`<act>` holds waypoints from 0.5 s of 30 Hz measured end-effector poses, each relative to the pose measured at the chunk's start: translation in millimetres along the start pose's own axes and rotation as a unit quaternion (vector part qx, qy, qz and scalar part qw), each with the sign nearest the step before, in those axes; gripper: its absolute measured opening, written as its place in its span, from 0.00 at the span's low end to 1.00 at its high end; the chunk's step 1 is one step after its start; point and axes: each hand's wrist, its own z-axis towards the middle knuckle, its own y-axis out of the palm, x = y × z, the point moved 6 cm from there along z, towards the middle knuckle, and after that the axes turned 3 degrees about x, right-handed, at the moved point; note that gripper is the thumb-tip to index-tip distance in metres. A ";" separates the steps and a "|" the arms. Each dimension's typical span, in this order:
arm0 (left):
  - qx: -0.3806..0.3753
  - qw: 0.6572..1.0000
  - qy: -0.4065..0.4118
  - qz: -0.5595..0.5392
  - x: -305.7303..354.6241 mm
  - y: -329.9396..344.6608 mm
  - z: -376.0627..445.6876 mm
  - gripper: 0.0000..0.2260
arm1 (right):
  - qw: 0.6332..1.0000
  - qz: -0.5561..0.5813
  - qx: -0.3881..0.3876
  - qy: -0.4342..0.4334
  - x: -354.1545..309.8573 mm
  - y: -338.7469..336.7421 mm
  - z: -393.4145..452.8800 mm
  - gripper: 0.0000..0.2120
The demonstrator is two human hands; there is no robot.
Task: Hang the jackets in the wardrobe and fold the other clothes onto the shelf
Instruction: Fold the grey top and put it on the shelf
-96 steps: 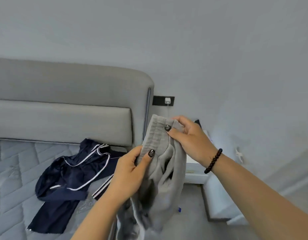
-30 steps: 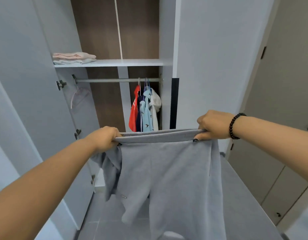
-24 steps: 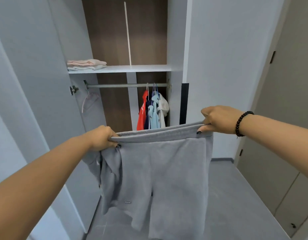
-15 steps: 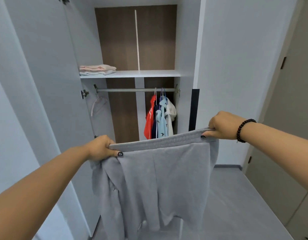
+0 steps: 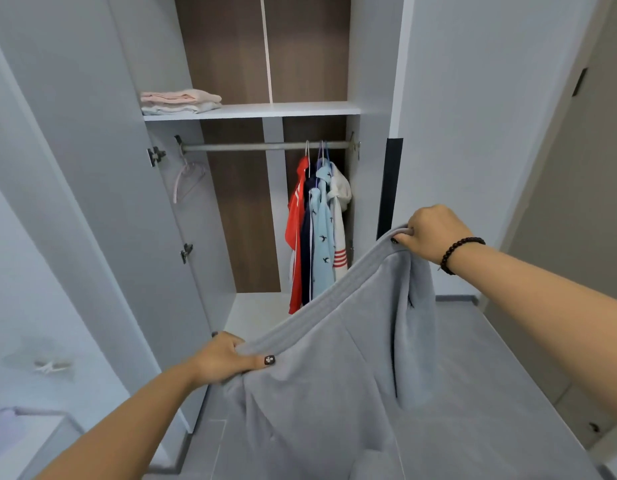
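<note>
Grey sweatpants [image 5: 335, 393] held up in front of an open wardrobe [image 5: 373, 81], stretched by the waistband between both hands. The waistband runs on a slant, low at the left and high at the right.

Left hand [image 5: 224, 358]: grip closed on the low end of the waistband, thumb with a dark painted nail lying across the fabric, fingers curled behind it.

Right hand [image 5: 432, 230]: grip closed on the high end of the waistband, fingers hooked over the edge. Dark bead bracelet [image 5: 456, 254] on that wrist.

The rest of the sweatpants hangs down from the band in loose folds and runs out of the bottom of the frame, over a grey floor [image 5: 490, 393].

Wardrobe interior: white shelf [image 5: 283, 109] with a small folded stack [image 5: 180, 102] at its left end, pink piece on top of a pale one. Below the shelf a metal rail [image 5: 248, 146]. Bunched at the rail's right end hang the jackets [image 5: 317, 237]: red, dark navy, light blue with small dark bird shapes, white with red stripes low down. An empty pink hanger [image 5: 187, 180] hangs at the rail's left end, well apart from them.

Left door [image 5: 92, 168] stands open, two hinges showing on its edge.

No writing, brand or label legible on any garment.
</note>
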 end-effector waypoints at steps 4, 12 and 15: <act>0.091 0.992 0.007 -0.083 4.0 -40.0 11.6 0.19 | 0.997 0.051 0.022 0.050 21.8 6.6 -3.9 0.22; 0.109 0.984 0.000 -0.141 32.3 -47.3 30.2 0.09 | 0.973 0.175 -0.035 0.146 20.7 45.0 -16.4 0.09; 0.086 0.978 0.003 -0.189 58.5 -33.5 34.0 0.11 | 0.964 0.178 -0.061 0.187 11.9 51.5 -14.8 0.10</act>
